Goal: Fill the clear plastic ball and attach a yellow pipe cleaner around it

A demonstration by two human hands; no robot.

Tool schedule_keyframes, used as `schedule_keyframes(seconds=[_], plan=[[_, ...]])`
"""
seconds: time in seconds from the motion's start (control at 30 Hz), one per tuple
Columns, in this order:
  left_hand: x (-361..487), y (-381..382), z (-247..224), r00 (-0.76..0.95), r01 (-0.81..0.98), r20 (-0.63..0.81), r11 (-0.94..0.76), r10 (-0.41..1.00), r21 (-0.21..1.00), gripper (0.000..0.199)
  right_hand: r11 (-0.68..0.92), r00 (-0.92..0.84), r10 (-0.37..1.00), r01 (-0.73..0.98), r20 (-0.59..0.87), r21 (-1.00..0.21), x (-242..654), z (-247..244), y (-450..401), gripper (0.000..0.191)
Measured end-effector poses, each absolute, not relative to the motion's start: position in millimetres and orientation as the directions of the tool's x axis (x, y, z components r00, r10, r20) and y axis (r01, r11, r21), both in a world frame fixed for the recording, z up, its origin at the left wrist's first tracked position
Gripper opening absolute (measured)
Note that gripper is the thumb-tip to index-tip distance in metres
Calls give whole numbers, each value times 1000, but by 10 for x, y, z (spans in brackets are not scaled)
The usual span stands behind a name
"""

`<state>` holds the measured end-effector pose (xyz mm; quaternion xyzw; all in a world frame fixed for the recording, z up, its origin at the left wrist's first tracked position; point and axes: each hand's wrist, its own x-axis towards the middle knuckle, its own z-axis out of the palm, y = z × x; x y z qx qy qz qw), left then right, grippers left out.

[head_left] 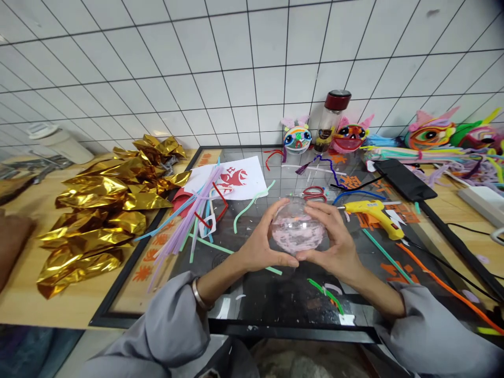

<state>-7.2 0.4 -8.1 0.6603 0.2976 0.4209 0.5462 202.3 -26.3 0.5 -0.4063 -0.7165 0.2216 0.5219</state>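
Between both palms I hold a clear plastic ball [298, 228] above the dark glass board; a pinkish layer shows through it. My left hand [268, 239] wraps its left side, thumb underneath. My right hand [333, 233] curves round the right side, its thumb meeting the other near the bottom. Just right of my right hand lies a yellow hot glue gun [376, 212], its nozzle toward the fingers. Red-handled scissors [314, 193] rest behind the ball. To the left, a bundle of pastel pipe cleaners [187, 212] overlaps a white sheet with a red paper cut-out [235, 177].
Crumpled gold foil [98, 197] covers the left side. Along the wall stand a tea bottle [331, 121] and several lion-head balls, one white-faced [297, 137]. A black pouch [405, 178] lies at right, near an orange pipe cleaner [444, 281]. Another person's hand [13, 241] shows at far left.
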Motion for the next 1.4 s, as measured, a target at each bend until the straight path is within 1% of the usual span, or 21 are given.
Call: schedule_keyframes(seconds=[0.07,0.13,0.2,0.27,0.3,0.37,0.43,0.5,0.57,0.63,0.77,0.9,1.0,1.07,1.1,1.2,1.27,1.3,1.33,1.4], plan=[[-74,-3,-76,464,-60,216,-213,859,975,123,574,-139,809,396,571,-717,2026,8,-278,91],[-66,-5,-71,479,-92,183,-158,858,983,115,565,-138,819,368,558,-738,2038,5,-278,104],[-51,1,-68,486,-139,163,-108,859,984,110,568,-158,822,317,548,-760,2055,5,-271,110],[-34,16,-73,469,-168,166,-97,868,981,112,579,-170,815,293,555,-761,2069,15,-267,108],[-27,25,-78,448,-178,175,-104,877,978,113,582,-160,812,293,561,-759,2073,23,-268,104],[-18,47,-94,395,-185,198,-134,897,974,116,559,-113,825,308,554,-770,2070,31,-279,87],[-15,64,-111,338,-183,228,-174,913,968,117,503,-72,859,308,507,-808,2048,25,-299,73],[-12,70,-125,294,-182,262,-215,919,960,114,436,-72,898,280,435,-855,2007,7,-325,69],[-4,63,-141,256,-167,299,-262,919,950,108,396,-106,918,244,382,-885,1954,-10,-352,72],[14,44,-164,231,-113,327,-309,916,944,104,375,-128,926,218,354,-901,1903,-19,-375,77],[67,-6,-227,210,-12,385,-391,899,920,100,315,-84,949,198,304,-928,1847,-18,-388,85],[93,-42,-268,251,23,462,-482,851,876,95,266,-31,964,209,266,-941,1840,-5,-376,89],[75,-49,-290,316,56,547,-591,775,804,94,239,15,968,232,249,-943,1845,7,-365,92],[53,-49,-302,356,33,587,-638,727,769,88,235,44,966,260,254,-937,1848,10,-356,90],[42,-49,-304,367,7,594,-641,716,767,81,241,53,963,280,266,-929,1849,11,-352,88],[21,-49,-284,337,-94,583,-590,739,802,47,313,29,938,358,345,-880,1853,13,-343,80],[19,-40,-245,272,-168,561,-536,782,828,29,402,-16,901,408,434,-819,1862,13,-340,83],[21,-30,-219,236,-206,542,-504,806,839,26,447,-41,879,421,476,-790,1870,13,-339,86],[23,-17,-193,210,-247,514,-463,832,851,28,487,-64,858,419,510,-766,1880,12,-337,91],[28,16,-141,203,-333,447,-367,871,868,43,548,-106,825,388,555,-741,1905,8,-330,97]])
